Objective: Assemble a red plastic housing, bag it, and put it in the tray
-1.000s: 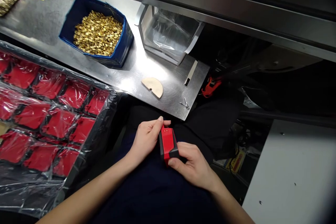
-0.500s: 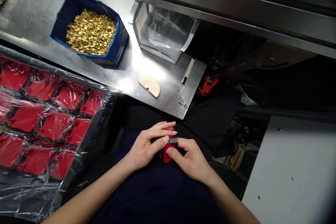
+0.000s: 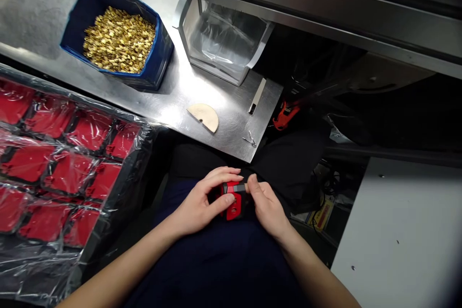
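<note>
A small red and black plastic part (image 3: 234,206) sits over my lap, in the grip of my left hand (image 3: 202,202). The left thumb presses on its red face while the other fingers reach over its far edge. My right hand (image 3: 267,204) is at the part's right side, fingers curled, with the thumb up against the index finger. A right fingertip meets the black edge of the part. Whether anything small is between the right thumb and finger is hidden. On the metal bench (image 3: 231,132) ahead lie a pale half-round piece (image 3: 206,116) and a nail clipper (image 3: 250,140).
A blue bin (image 3: 162,57) of small brass pieces and a clear bin (image 3: 220,65) with plastic bags stand on the bench. A flat light-coloured strip (image 3: 258,95) lies near its corner. At left, a crate (image 3: 126,202) holds red parts under plastic film. A white panel (image 3: 404,221) is at right.
My right thumb has lifted off the red face and the right hand has shifted slightly right, uncovering more of the part. My left hand keeps its hold. The view has shifted slightly.
</note>
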`<act>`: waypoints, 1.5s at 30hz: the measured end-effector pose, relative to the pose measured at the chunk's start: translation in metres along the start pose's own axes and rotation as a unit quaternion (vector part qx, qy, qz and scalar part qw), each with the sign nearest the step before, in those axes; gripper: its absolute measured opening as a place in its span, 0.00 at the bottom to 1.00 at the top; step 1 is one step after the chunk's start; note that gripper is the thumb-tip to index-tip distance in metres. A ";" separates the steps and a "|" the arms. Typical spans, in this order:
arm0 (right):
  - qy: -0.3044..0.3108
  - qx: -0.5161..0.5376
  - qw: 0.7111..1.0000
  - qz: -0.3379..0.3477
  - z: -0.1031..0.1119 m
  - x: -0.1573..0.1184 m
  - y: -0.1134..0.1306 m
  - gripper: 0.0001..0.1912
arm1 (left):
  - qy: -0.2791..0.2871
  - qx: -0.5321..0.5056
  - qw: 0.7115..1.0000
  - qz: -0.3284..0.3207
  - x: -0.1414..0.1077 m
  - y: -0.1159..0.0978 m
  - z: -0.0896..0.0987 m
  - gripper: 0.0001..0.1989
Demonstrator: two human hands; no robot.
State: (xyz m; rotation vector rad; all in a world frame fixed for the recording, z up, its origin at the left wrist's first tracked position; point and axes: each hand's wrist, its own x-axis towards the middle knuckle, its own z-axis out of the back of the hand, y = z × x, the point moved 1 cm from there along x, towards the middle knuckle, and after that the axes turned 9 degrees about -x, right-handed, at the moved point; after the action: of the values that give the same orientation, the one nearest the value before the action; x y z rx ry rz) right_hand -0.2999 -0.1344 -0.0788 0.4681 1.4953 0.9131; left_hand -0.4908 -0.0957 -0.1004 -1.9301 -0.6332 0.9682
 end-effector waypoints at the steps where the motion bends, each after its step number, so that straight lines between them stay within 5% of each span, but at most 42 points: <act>1: 0.027 -0.007 0.999 0.024 0.002 0.000 0.001 0.37 | -0.022 -0.013 1.000 0.010 0.001 0.000 0.000 0.18; 5: 0.062 -0.159 0.975 0.142 0.008 0.001 0.004 0.22 | -0.144 -0.155 0.974 0.082 0.010 -0.003 -0.003 0.20; 8: 0.039 -0.206 0.959 0.191 0.004 0.001 0.002 0.10 | -0.173 -0.161 0.968 0.085 0.017 -0.010 -0.005 0.20; 12: 0.002 -0.167 0.966 0.198 -0.001 0.002 0.000 0.16 | -0.190 -0.137 0.968 0.091 0.024 -0.011 -0.003 0.21; 17: -0.022 -0.074 0.983 0.168 0.002 0.005 0.003 0.20 | -0.154 -0.195 0.964 0.093 0.025 -0.004 0.001 0.24; 24: -0.037 -0.058 0.992 0.105 0.001 0.007 0.004 0.21 | -0.035 -0.031 0.999 -0.001 0.015 -0.012 0.001 0.18; 28: -0.038 -0.073 0.995 0.065 0.000 0.007 0.003 0.22 | -0.034 0.011 0.999 -0.016 0.015 -0.007 -0.002 0.18; 32: -0.027 -0.044 0.998 0.035 0.000 0.014 0.001 0.21 | -0.090 0.019 0.996 -0.014 0.025 -0.004 -0.006 0.19; 37: 0.016 0.021 0.999 -0.018 -0.001 0.025 -0.005 0.18 | -0.109 0.011 0.991 0.077 0.035 0.005 -0.003 0.28; 45: 0.003 0.188 0.982 -0.007 -0.002 0.024 -0.006 0.16 | -0.034 0.091 0.995 0.008 0.010 0.016 0.002 0.56</act>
State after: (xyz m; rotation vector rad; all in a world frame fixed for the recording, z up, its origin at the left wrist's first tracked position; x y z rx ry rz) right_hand -0.3048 -0.1201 -0.0988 0.7271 1.6814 0.6204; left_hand -0.4855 -0.0951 -0.1183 -1.7504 -0.5484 1.0679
